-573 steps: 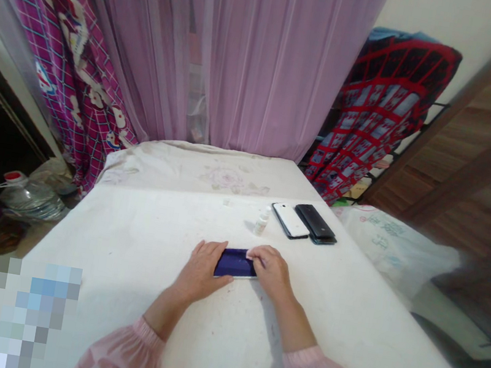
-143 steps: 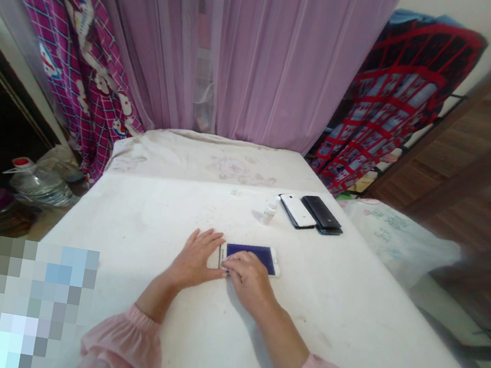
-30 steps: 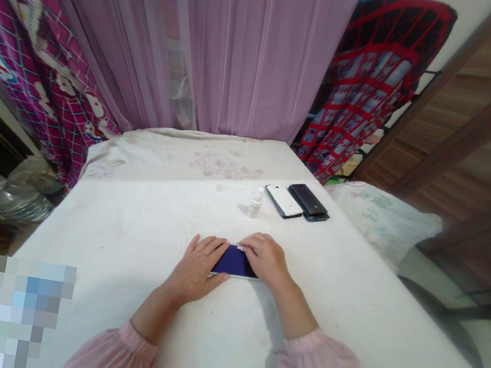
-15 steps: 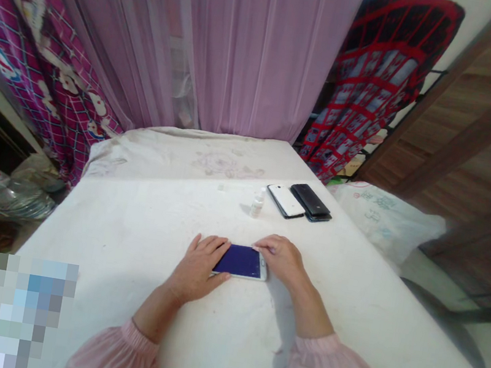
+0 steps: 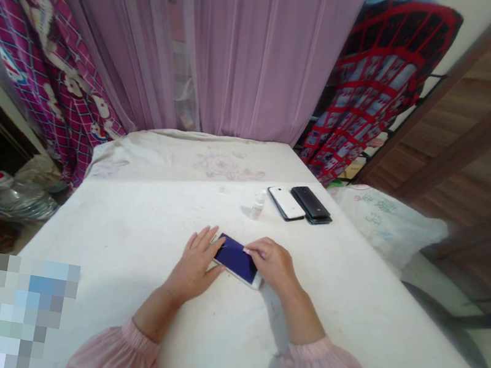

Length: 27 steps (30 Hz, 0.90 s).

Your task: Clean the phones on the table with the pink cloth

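A white smartphone (image 5: 236,258) with a dark blue screen lies face up on the white-covered table, tilted with its right end nearer me. My left hand (image 5: 196,266) steadies its left end, thumb along the near edge and index finger at the far corner, the other fingers stretched out. Over the far right part of the screen, my right hand (image 5: 274,263) is closed in a pinch at the fingertips. Something small and pale may be between those fingers, but I cannot make it out. Beyond the phone stands a small clear bottle (image 5: 257,206).
At the back right lie a white phone (image 5: 286,202) and a black phone (image 5: 311,202), each on top of another dark one. A tiny pale cap-like piece (image 5: 221,189) sits left of the bottle. A white plastic bag (image 5: 388,222) is beyond the table's right edge.
The smartphone has turned clockwise, its right end swinging toward me. My right hand has shifted left over the screen. The outer fingers of my left hand have lifted and spread away from the phone.
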Each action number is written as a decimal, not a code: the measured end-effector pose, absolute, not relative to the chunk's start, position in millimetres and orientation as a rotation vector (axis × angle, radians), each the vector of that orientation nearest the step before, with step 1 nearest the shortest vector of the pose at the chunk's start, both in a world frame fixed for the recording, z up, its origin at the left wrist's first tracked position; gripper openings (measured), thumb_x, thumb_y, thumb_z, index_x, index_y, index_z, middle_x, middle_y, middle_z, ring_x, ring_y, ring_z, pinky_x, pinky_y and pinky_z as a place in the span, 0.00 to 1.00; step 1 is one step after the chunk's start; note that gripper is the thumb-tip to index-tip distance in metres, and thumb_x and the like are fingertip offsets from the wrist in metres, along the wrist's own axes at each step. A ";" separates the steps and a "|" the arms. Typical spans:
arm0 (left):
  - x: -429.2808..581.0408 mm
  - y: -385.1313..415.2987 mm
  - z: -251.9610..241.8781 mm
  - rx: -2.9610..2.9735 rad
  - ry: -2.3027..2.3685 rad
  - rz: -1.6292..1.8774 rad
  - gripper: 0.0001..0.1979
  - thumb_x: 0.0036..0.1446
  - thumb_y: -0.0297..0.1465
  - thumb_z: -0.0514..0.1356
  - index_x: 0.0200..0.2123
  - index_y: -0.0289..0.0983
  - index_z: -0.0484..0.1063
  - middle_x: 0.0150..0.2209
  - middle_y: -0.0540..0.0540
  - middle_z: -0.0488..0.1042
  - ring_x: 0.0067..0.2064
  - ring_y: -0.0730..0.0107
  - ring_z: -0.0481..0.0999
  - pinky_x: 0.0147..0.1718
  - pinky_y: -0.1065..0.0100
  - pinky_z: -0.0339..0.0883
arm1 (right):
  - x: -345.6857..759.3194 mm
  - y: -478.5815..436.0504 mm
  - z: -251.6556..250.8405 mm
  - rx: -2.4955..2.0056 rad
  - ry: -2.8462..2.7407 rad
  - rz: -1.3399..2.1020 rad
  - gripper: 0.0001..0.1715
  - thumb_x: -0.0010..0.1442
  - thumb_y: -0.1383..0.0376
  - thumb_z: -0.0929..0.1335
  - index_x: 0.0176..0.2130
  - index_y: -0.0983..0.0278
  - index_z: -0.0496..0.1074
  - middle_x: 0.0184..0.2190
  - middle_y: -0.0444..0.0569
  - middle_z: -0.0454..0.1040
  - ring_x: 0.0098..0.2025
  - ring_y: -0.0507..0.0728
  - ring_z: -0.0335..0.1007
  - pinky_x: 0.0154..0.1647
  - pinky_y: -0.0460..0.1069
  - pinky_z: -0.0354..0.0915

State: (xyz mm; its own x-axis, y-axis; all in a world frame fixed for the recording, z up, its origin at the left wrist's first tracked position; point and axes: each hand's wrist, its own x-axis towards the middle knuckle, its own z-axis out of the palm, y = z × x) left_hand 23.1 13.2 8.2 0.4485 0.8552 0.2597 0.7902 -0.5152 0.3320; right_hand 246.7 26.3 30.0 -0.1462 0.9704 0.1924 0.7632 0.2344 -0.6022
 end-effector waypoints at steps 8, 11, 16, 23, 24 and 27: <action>19.6 21.3 10.8 2.330 1.702 0.816 0.12 0.61 0.30 0.51 0.46 0.37 0.70 0.46 0.40 0.75 0.49 0.56 0.72 0.52 0.53 0.64 | 242.6 4.1 35.1 -1.174 -2.018 1.054 0.07 0.56 0.64 0.69 0.32 0.60 0.80 0.30 0.45 0.78 0.32 0.52 0.73 0.35 0.45 0.66; 24.0 15.1 18.4 2.336 1.648 0.765 0.13 0.63 0.34 0.50 0.45 0.38 0.71 0.43 0.42 0.76 0.47 0.57 0.73 0.52 0.52 0.63 | 243.5 6.9 34.0 -1.139 -1.927 1.057 0.08 0.56 0.63 0.69 0.32 0.61 0.80 0.31 0.46 0.78 0.34 0.53 0.74 0.38 0.46 0.67; 42.5 -6.1 27.0 2.362 1.655 0.544 0.37 0.51 0.49 0.62 0.58 0.33 0.61 0.57 0.34 0.67 0.59 0.45 0.63 0.60 0.41 0.47 | 251.9 18.7 23.3 -1.336 -1.689 0.622 0.10 0.58 0.61 0.67 0.34 0.61 0.79 0.34 0.49 0.77 0.37 0.55 0.74 0.40 0.49 0.68; 42.3 -8.9 24.0 2.383 1.481 0.379 0.38 0.55 0.43 0.59 0.65 0.37 0.50 0.64 0.37 0.59 0.66 0.50 0.54 0.63 0.42 0.39 | 243.6 19.5 11.7 -1.403 -1.886 0.266 0.14 0.61 0.65 0.63 0.38 0.59 0.78 0.35 0.48 0.76 0.38 0.56 0.72 0.40 0.50 0.68; 39.3 -7.0 23.3 2.400 1.452 0.382 0.38 0.55 0.43 0.59 0.65 0.37 0.50 0.64 0.38 0.59 0.66 0.50 0.53 0.64 0.42 0.38 | 242.3 18.9 11.1 -1.430 -1.922 0.213 0.14 0.61 0.65 0.63 0.38 0.58 0.78 0.35 0.48 0.76 0.38 0.56 0.71 0.40 0.50 0.67; 31.2 -2.3 23.1 2.385 1.548 0.422 0.37 0.55 0.44 0.59 0.64 0.37 0.52 0.63 0.37 0.60 0.66 0.48 0.54 0.63 0.40 0.38 | 241.0 17.2 10.1 -1.506 -1.978 0.067 0.13 0.61 0.65 0.63 0.37 0.58 0.78 0.34 0.49 0.76 0.38 0.57 0.70 0.39 0.50 0.66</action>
